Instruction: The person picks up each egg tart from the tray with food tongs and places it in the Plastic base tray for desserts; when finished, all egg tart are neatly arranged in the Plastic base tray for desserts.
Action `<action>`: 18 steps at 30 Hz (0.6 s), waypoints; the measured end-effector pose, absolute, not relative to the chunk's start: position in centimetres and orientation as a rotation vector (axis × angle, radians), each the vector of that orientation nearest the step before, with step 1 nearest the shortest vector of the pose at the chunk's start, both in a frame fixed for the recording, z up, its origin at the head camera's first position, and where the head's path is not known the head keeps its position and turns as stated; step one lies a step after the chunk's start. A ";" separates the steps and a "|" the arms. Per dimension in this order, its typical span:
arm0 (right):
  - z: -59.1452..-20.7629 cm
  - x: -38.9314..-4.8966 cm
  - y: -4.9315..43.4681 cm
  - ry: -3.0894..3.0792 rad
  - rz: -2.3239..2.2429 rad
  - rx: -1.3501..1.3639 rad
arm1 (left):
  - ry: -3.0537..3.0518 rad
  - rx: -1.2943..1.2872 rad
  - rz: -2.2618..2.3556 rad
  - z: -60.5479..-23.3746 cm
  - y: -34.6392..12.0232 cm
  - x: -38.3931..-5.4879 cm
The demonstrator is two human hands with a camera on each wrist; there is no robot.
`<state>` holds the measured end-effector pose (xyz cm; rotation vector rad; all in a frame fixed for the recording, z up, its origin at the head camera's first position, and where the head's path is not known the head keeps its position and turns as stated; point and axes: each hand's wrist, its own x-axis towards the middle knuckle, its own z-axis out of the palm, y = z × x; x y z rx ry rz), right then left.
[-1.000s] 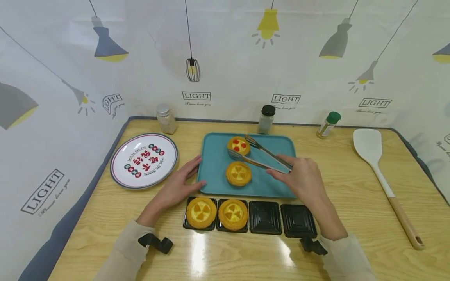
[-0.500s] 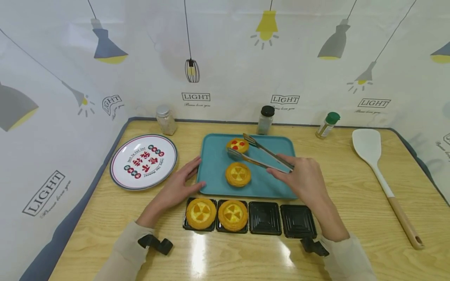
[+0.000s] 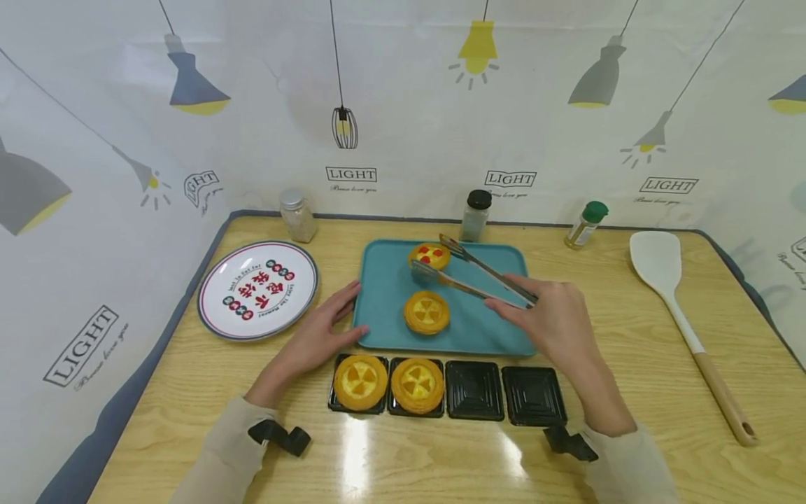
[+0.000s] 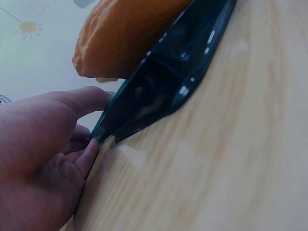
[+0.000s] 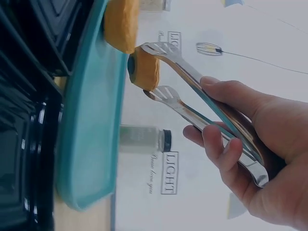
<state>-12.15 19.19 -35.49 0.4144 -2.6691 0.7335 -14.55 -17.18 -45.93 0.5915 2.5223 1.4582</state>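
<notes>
My right hand (image 3: 554, 318) grips metal tongs (image 3: 481, 269), whose tips hold an egg tart with red pieces on top (image 3: 429, 256). In the right wrist view that tart (image 5: 145, 69) is raised off the teal tray (image 5: 91, 125). A yellow-topped tart (image 3: 426, 313) rests on the tray, nearer me. My left hand (image 3: 321, 329) rests against the tray's left edge, thumb at the near corner and fingers spread along the side. Two black square containers (image 3: 330, 404) in front of the tray hold yellow-topped tarts (image 3: 360, 382); beside them are two bare black containers (image 3: 475, 390), (image 3: 535, 395).
A white plate with red lettering (image 3: 217, 294) lies left of the tray. Along the back stand a silver-capped jar (image 3: 298, 215), a black-capped jar (image 3: 476, 215) and a green-capped bottle (image 3: 587, 224). A white spatula with a wooden handle (image 3: 683, 322) lies at the right.
The tongs have lifted the red-topped tart off the tray, then shifted a little right with my right hand. My left hand has stayed at the tray's edge.
</notes>
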 end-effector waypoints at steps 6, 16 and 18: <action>-34.3 -10.5 21.0 -2.640 0.829 0.387 | 2.525 0.615 1.458 -46.3 -17.3 -14.6; -32.9 -4.9 27.0 -2.744 0.988 0.346 | 2.523 0.597 1.451 -45.9 -17.3 -14.6; -33.2 -3.9 28.0 -2.750 0.948 0.419 | 2.520 0.599 1.451 -45.9 -17.3 -14.6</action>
